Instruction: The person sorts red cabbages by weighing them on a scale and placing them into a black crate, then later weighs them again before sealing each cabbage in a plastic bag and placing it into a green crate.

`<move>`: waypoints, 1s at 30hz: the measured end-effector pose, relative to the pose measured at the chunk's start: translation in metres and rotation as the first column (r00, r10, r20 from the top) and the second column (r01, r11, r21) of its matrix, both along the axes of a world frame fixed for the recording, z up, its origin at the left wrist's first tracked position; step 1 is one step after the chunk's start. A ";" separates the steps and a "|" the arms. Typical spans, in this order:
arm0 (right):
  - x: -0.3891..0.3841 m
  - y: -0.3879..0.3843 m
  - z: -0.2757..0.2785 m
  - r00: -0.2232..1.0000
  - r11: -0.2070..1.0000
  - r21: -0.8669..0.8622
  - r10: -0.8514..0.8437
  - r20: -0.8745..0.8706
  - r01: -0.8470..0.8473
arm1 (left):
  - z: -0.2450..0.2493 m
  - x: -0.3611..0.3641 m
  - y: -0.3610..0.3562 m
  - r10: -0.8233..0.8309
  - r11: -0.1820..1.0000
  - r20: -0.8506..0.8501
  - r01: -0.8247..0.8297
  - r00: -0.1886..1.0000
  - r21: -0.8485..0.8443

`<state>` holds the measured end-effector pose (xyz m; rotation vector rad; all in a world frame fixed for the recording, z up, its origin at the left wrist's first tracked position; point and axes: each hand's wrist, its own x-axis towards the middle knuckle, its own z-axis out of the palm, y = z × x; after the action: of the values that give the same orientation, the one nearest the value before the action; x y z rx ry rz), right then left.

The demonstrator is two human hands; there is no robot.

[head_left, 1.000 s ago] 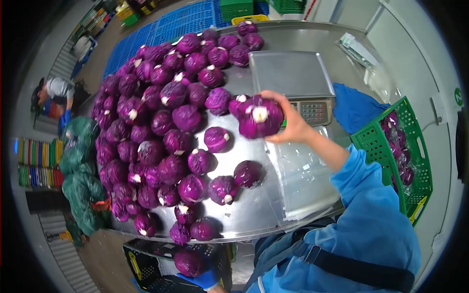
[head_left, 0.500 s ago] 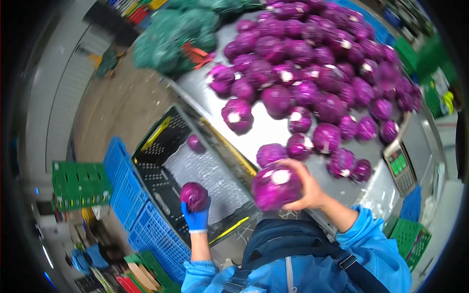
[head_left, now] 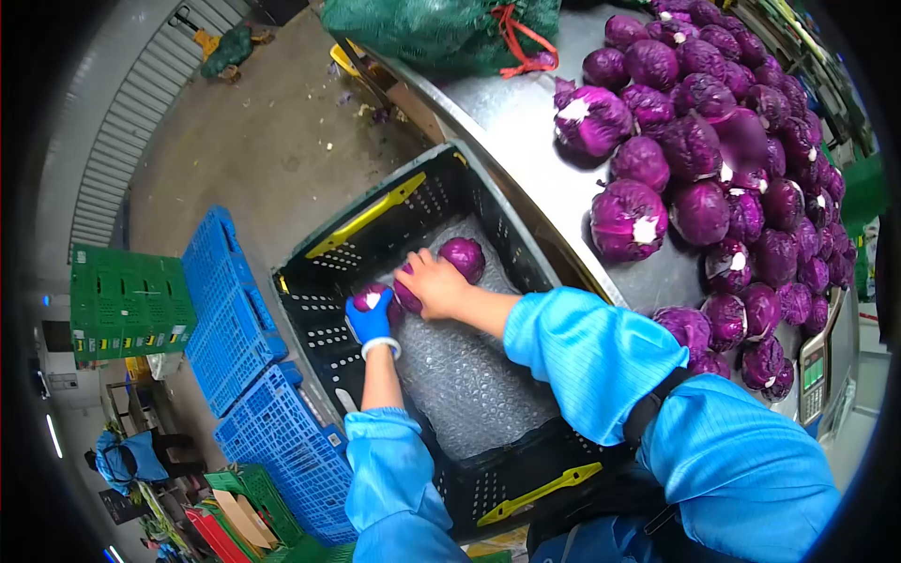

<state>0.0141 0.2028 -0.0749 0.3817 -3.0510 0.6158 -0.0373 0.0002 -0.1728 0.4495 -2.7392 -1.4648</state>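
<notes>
Inside the black crate (head_left: 507, 220), lined with bubble wrap (head_left: 460, 375), both hands are down near the far left end. My left hand (head_left: 370, 324), in a blue glove, is closed on a red cabbage (head_left: 374, 296) with a pale cut stem. Beside it my bare right hand (head_left: 437, 285) curls over a second red cabbage (head_left: 405, 293), mostly hidden under the fingers. A third red cabbage (head_left: 463, 258) lies on the wrap just beyond my right hand.
To the right, a metal table (head_left: 530, 141) bears a heap of red cabbages (head_left: 699, 150), a green net sack (head_left: 441, 33) and a scale display (head_left: 813, 371). Blue pallets (head_left: 230, 310) and green crates (head_left: 131, 300) stand left. A person (head_left: 141, 460) bends at lower left.
Both hands have carried their cabbages down into the crate, the right one from beside the table. The view has turned, so the crate sits nearer the middle.
</notes>
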 end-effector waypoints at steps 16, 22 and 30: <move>0.106 -0.029 0.135 0.914 0.779 -0.608 -0.122 -0.388 -0.154 | 0.137 0.065 0.087 -0.122 0.987 -0.382 0.152 0.916 0.049; 0.380 0.212 0.172 0.754 0.823 -0.365 -0.554 -0.353 0.434 | 0.232 0.220 0.224 -0.716 0.608 -0.358 0.787 0.600 0.102; 0.638 0.392 0.111 0.414 0.432 0.038 -0.883 0.220 0.901 | 0.241 0.365 0.408 -0.969 0.099 -0.227 0.995 0.103 0.027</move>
<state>0.6518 0.5946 0.0356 -1.3578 -2.7251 0.6799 0.3276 0.4082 0.0684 -1.9323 -2.6439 -1.6339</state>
